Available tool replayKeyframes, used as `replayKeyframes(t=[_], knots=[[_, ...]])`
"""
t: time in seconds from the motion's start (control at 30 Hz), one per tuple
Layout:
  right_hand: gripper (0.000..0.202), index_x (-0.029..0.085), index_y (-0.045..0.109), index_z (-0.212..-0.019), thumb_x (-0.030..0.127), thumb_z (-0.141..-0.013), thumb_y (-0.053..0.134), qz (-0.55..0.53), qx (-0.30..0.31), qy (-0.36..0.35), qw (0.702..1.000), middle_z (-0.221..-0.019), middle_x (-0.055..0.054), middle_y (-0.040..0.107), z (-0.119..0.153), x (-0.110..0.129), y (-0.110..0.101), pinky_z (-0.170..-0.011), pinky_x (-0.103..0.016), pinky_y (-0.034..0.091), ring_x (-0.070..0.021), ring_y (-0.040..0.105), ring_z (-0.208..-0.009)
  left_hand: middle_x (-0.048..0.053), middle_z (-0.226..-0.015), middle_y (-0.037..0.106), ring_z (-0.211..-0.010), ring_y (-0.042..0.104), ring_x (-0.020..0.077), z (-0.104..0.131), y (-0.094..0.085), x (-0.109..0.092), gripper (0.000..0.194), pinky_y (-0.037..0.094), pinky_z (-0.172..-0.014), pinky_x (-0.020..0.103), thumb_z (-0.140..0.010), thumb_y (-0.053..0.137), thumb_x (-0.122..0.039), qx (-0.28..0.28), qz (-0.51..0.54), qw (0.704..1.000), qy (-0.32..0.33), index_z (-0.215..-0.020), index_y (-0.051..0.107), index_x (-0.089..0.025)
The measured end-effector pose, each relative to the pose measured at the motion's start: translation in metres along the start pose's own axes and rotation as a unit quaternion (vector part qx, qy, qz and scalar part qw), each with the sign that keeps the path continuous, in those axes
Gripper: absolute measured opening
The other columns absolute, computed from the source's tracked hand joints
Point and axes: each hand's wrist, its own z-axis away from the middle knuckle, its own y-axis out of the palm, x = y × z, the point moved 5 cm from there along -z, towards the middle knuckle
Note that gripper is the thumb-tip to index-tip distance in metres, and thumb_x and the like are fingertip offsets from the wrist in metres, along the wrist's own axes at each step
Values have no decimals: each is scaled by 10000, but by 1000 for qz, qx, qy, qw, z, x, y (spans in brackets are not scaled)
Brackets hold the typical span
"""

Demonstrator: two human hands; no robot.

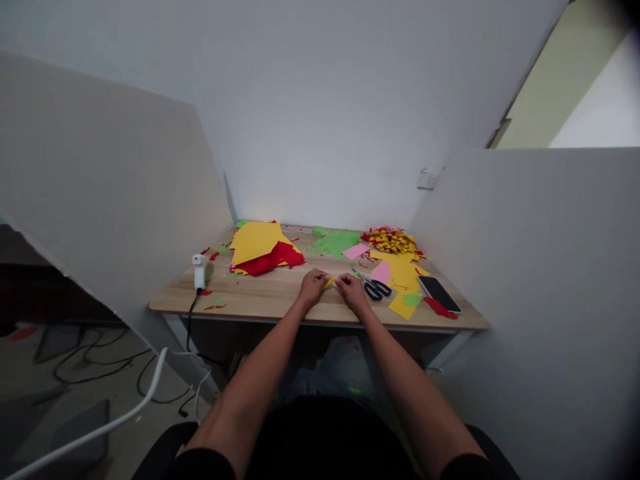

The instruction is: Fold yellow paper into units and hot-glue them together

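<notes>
A small yellow piece (330, 282) lies between the fingertips of my two hands, low over the front middle of the wooden table. My left hand (314, 287) pinches its left side with closed fingers. On its other side my right hand (351, 291) is closed too, its fingertips against the piece. Dark-handled scissors (374, 288) rest on the table just right of my right hand, blades pointing up and left. Yellow sheets (256, 241) and a red sheet (273, 260) lie at the back left.
A green sheet (337, 243), a pile of yellow and red pieces (393, 240), pink sheets (381, 273) and more yellow sheets fill the back right. A phone (440, 294) is near the right edge. A white device (199, 272) with a cable stands left. Partitions flank the table (250, 297).
</notes>
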Motion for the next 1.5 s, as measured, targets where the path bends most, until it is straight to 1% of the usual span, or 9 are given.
replayKeyframes(t=[0.2, 0.3, 0.5, 0.63, 0.77, 1.07, 1.2, 1.33, 1.5], knots=[[268, 147, 650, -1095, 379, -962, 621, 11, 32, 2, 999, -1053, -50, 676, 2, 0, 6, -774, -349, 581, -169, 666, -879, 80, -1123, 661, -984, 653, 199, -1, -5, -4, 290, 564, -869, 414, -942, 626, -364, -12, -1, 1000, 12, -1129, 637, -142], [268, 145, 649, -1097, 374, -960, 625, 15, 44, -1, 999, -1054, -50, 675, 2, -1, 9, -775, -351, 581, -170, 666, -881, 81, -1131, 663, -1001, 651, 203, 0, -4, -7, 285, 557, -890, 425, -939, 631, -364, -6, 5, 1000, 20, -1120, 643, -143], [275, 148, 643, -1121, 371, -961, 625, 22, 31, -5, 999, -1081, -58, 671, 0, -6, 9, -802, -370, 578, -178, 665, -911, 101, -1256, 621, -1128, 611, 239, -1, -1, -11, 310, 526, -963, 472, -931, 640, -350, -4, 24, 1000, 18, -1173, 632, -157], [278, 146, 639, -1124, 370, -961, 625, 25, 1, 3, 1000, -1086, -60, 668, -2, -11, 4, -809, -376, 577, -181, 664, -922, 101, -1230, 628, -1063, 639, 227, -2, 3, -8, 357, 556, -910, 449, -937, 634, -351, 3, 49, 999, -8, -1231, 600, -153], [274, 147, 640, -1121, 370, -962, 623, 19, -20, 9, 1000, -1082, -59, 669, -2, -13, 2, -804, -372, 578, -178, 664, -916, 84, -1143, 657, -995, 654, 203, -2, 4, -7, 299, 569, -871, 417, -940, 631, -349, 16, 53, 998, -25, -1156, 628, -142], [274, 149, 639, -1126, 369, -962, 624, 18, -23, 12, 999, -1090, -61, 668, -1, -9, 3, -810, -375, 578, -180, 664, -923, 59, -1023, 670, -854, 658, 159, 3, -2, -5, 272, 581, -753, 341, -946, 623, -359, 24, 56, 996, -60, -1097, 637, -133], [275, 146, 644, -1110, 379, -966, 617, 15, -15, 7, 1000, -1059, -54, 674, 0, -3, 2, -789, -362, 580, -173, 667, -891, 61, -1034, 667, -867, 657, 164, 3, -4, -7, 275, 580, -761, 348, -944, 626, -360, 10, 58, 997, -58, -1099, 636, -133], [277, 147, 642, -1115, 377, -963, 620, 14, -14, 11, 1000, -1066, -55, 673, 1, -3, 3, -791, -364, 579, -173, 666, -895, 72, -1084, 662, -906, 659, 175, 1, -7, -7, 297, 581, -791, 366, -946, 624, -352, -5, 56, 997, -53, -1154, 625, -140], [279, 150, 638, -1127, 376, -964, 619, 10, -37, 29, 999, -1085, -60, 668, 1, -8, 2, -801, -370, 577, -176, 663, -910, 74, -1095, 661, -917, 659, 180, 0, -5, -3, 302, 582, -799, 372, -944, 626, -351, 7, 52, 997, -60, -1163, 624, -142]])
